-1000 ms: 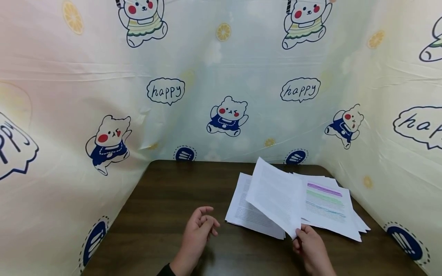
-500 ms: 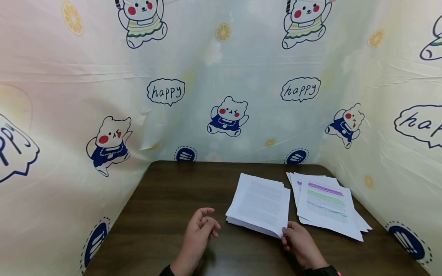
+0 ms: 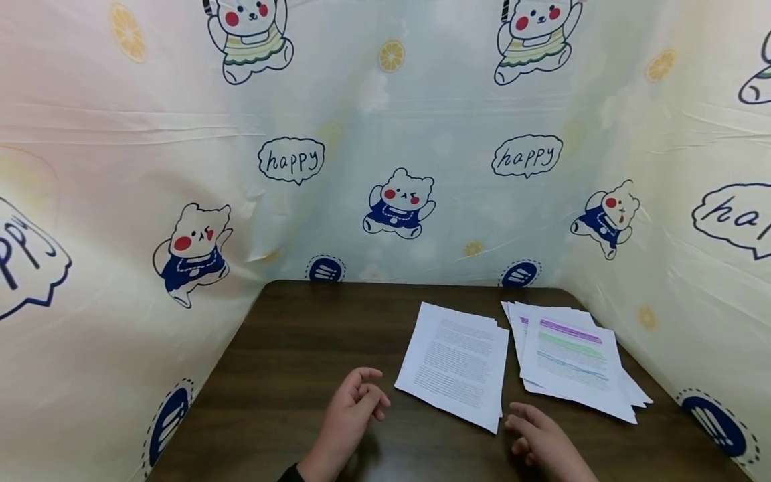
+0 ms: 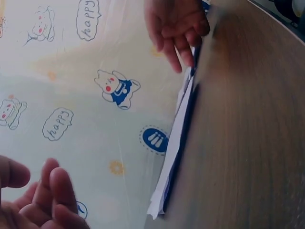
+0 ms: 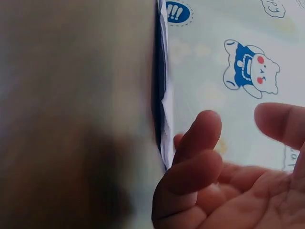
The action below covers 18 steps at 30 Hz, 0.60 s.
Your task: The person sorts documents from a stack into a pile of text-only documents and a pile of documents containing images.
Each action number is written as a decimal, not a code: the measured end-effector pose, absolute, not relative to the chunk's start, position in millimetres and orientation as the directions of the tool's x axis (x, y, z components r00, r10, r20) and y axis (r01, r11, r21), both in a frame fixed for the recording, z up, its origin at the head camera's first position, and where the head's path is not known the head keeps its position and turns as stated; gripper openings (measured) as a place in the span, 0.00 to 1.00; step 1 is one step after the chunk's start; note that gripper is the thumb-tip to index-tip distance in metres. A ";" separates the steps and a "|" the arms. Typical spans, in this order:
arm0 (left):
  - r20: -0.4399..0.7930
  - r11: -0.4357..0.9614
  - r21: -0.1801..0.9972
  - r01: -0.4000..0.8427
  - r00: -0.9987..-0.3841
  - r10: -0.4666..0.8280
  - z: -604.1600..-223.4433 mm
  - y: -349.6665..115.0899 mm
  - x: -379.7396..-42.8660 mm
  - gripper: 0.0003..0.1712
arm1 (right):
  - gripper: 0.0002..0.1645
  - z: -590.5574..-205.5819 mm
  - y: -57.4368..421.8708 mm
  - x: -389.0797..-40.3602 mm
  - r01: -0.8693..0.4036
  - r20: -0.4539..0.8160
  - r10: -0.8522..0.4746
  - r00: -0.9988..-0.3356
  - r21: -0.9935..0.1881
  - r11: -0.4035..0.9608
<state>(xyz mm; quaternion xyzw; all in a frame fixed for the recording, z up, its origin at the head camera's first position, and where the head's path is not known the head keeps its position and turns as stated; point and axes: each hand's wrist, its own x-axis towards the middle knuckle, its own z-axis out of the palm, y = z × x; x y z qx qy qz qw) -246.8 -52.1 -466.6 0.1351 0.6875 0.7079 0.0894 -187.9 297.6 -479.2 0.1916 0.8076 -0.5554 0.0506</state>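
Observation:
A stack of printed paper sheets [image 3: 458,365] lies on the table, its top sheet covered in plain text. To its right is a second, fanned pile of papers [image 3: 569,358], the top one marked with purple, green and blue lines. My right hand [image 3: 545,438] is just off the near right corner of the plain stack, its fingers loosely bent and holding nothing. Left of that stack my left hand [image 3: 349,418] hovers over the table with relaxed, empty fingers. The left wrist view shows the stack [image 4: 176,138] edge-on, with thumb and fingers apart.
The dark wooden table [image 3: 289,355] reaches back to a printed cloth backdrop [image 3: 397,120], which also encloses both sides. The marked pile lies close to the table's right edge.
My right hand has laid a sheet it was pinching onto the plain stack, moving left with it. It has since let go and drawn slightly back. The left hand has hardly moved.

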 end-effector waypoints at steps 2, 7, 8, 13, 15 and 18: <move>0.073 0.005 0.997 0.080 -0.931 0.358 -467.3 -51.5 -247.7 0.15 | 0.30 -478.1 298.2 -182.2 0.359 -0.270 0.271 -0.924 -0.857 0.369; 0.067 0.086 0.989 0.124 -0.870 0.488 -467.4 -48.4 -250.3 0.11 | 0.24 -467.7 290.7 -180.1 0.328 -0.217 0.278 -0.936 -0.825 0.460; 0.061 0.097 0.987 0.127 -0.859 0.509 -467.8 -48.2 -250.8 0.11 | 0.24 -465.5 289.0 -180.5 0.324 -0.214 0.274 -0.938 -0.825 0.464; 0.042 0.130 0.983 0.133 -0.838 0.545 -475.8 -49.7 -250.9 0.10 | 0.22 -463.6 284.9 -180.8 0.325 -0.214 0.276 -0.937 -0.822 0.468; 0.031 0.142 0.982 0.126 -0.843 0.537 -481.1 -51.2 -250.9 0.09 | 0.21 -467.4 285.9 -180.4 0.325 -0.218 0.268 -0.939 -0.820 0.471; 0.013 0.157 0.981 0.112 -0.849 0.528 -488.0 -52.6 -250.9 0.09 | 0.21 -473.7 287.8 -179.2 0.313 -0.224 0.236 -0.946 -0.823 0.474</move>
